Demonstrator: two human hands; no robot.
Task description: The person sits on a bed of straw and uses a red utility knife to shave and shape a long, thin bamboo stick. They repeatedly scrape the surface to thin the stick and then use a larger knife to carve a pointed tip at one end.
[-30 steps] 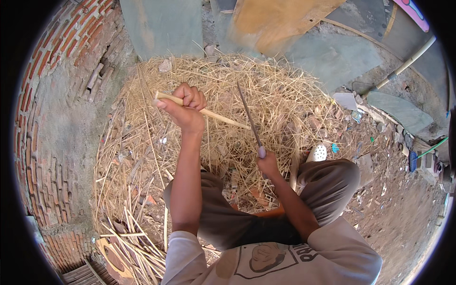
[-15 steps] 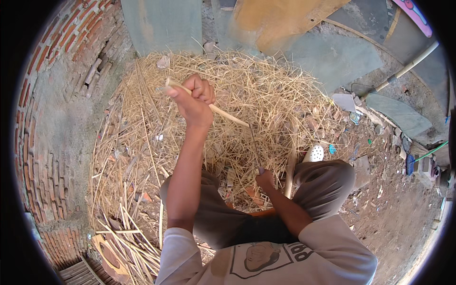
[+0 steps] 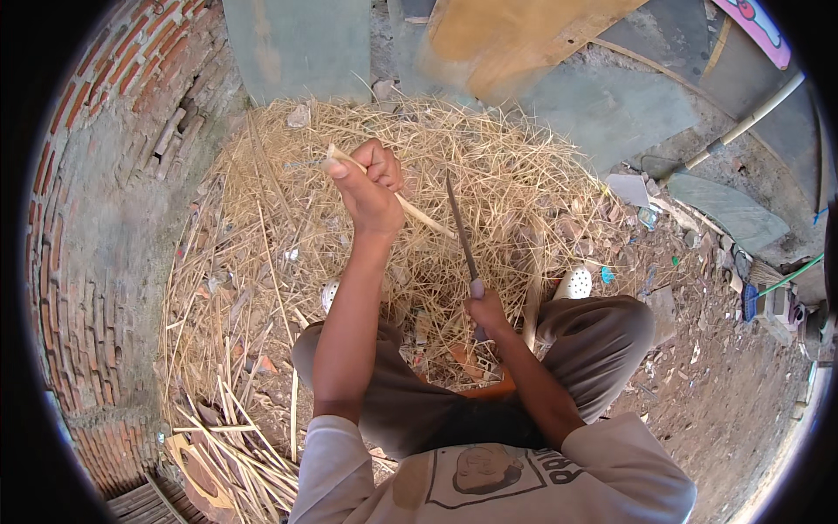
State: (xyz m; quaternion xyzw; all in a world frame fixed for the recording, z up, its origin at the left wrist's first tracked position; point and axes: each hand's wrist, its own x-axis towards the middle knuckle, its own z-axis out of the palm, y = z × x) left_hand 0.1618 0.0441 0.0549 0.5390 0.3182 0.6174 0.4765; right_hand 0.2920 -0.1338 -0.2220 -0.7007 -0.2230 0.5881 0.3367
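My left hand (image 3: 370,188) is closed around a pale strip of split bamboo (image 3: 428,218), held out in front of me. One end sticks out past the thumb and the other slants down to the right. In my right hand (image 3: 486,313), lower and nearer my lap, is the handle of a long knife (image 3: 463,227). Its dark narrow blade points up and away from me, just right of the strip's far end. Blade and strip look apart. Beneath both lies a broad heap of straw-coloured shavings (image 3: 489,148).
Cut bamboo strips (image 3: 249,454) lie in a pile at the lower left. A brick wall (image 3: 105,262) rises on the left. Grey sheets (image 3: 297,52) and a tan board (image 3: 524,44) line the far side. A wooden post (image 3: 534,297) stands by my right knee.
The knife has swung more upright, its tip now past the strip instead of at its end. My left hand has shifted slightly right with the bamboo.
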